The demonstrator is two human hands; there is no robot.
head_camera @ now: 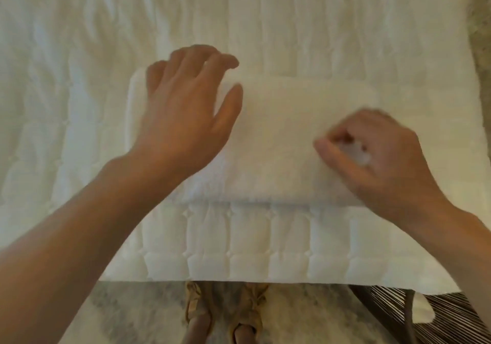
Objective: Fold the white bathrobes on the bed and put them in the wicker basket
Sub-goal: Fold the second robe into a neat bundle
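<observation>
White terry bathrobe: folded on quilted white bed, beneath both grips;
Left grip: spread flat, holding nothing;
Right grip: curled, pinching its cloth;
Risk: lifting by that pinch alone could unfold it

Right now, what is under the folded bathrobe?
The folded bathrobe lies on the quilted bed cover, which shows around it. Anything directly beneath is hidden. The right hand pinches its top layer.

The folded white terry bathrobe lies on the white quilted bed, close to its near edge. The left hand is over the robe's far-left corner, the right hand on its near-right part. The dark wicker basket stands at near right, beside the bed's edge.
</observation>
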